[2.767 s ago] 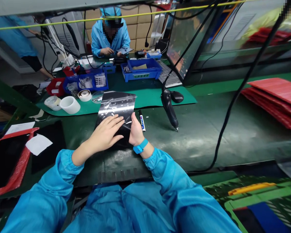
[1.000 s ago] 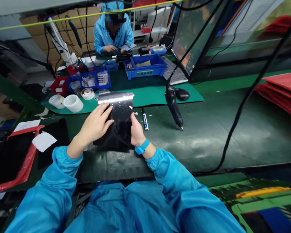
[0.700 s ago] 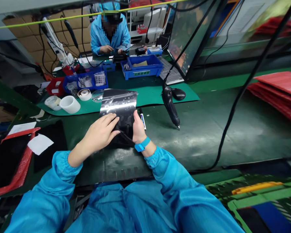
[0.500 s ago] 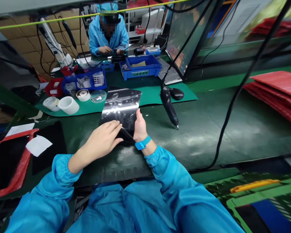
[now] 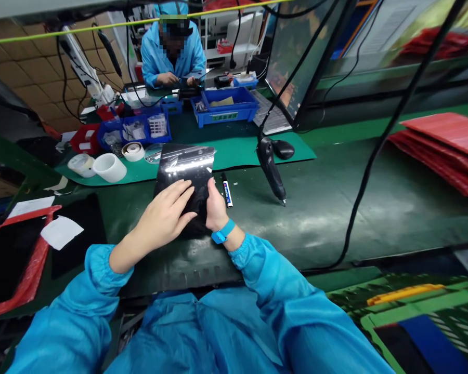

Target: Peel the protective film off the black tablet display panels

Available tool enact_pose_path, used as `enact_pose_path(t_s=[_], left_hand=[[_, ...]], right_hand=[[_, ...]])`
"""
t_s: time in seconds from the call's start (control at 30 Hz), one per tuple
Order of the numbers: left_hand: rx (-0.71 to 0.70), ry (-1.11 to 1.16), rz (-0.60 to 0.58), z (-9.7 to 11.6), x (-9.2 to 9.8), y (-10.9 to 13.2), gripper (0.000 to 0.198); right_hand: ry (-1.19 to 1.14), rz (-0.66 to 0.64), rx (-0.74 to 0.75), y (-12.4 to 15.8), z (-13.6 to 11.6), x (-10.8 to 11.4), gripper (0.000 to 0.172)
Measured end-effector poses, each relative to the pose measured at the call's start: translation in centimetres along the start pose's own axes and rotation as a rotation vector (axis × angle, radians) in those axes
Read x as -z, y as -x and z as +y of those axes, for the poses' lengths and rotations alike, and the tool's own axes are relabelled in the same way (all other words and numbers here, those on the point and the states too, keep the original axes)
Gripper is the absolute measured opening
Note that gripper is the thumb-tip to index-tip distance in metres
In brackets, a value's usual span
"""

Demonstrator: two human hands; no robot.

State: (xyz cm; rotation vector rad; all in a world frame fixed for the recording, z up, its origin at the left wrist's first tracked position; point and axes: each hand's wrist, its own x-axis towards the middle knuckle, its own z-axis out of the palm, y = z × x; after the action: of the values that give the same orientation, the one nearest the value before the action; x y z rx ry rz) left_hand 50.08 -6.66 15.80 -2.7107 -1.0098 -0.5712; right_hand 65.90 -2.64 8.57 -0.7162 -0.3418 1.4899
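Note:
A glossy black panel point(image 5: 185, 161), with a bright band of reflected light across it, is in front of me over the bench. My left hand point(image 5: 167, 213) lies on its near part, fingers stretched out and the thumb apart. At the right edge, my right hand point(image 5: 216, 208) grips the panel, thumb up along the side and the other fingers hidden underneath. Just right of that hand lies a marker pen point(image 5: 226, 190) with a black cap and a white and blue barrel. Farther right, a black electric screwdriver point(image 5: 271, 169) hangs from its cord, tip down.
Tape rolls point(image 5: 109, 168) and blue parts bins point(image 5: 158, 127) stand at the back left. A mouse point(image 5: 283, 149) sits behind the screwdriver. Red wrapped sheets point(image 5: 448, 150) are stacked at right; a red-wrapped panel point(image 5: 15, 259) lies left. A co-worker point(image 5: 173, 52) sits opposite.
The black panel and both hands have shifted left, uncovering the marker pen. Bubble-like marks on the panel's face now barely show. My left hand lies slightly farther up the panel.

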Motion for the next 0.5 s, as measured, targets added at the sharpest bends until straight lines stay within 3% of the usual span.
enact_pose_path(t_s=[0.2, 0.5], left_hand=[[-0.156, -0.058, -0.188, 1.0, -2.6, 0.1, 0.069], [-0.196, -0.101, -0.196, 2.2, -0.6, 0.5, 0.063]], right_hand=[[0.024, 0.02, -0.06, 0.1, 0.2, 0.5, 0.033], [-0.054, -0.045, 0.039, -1.3, -3.0, 0.7, 0.046]])
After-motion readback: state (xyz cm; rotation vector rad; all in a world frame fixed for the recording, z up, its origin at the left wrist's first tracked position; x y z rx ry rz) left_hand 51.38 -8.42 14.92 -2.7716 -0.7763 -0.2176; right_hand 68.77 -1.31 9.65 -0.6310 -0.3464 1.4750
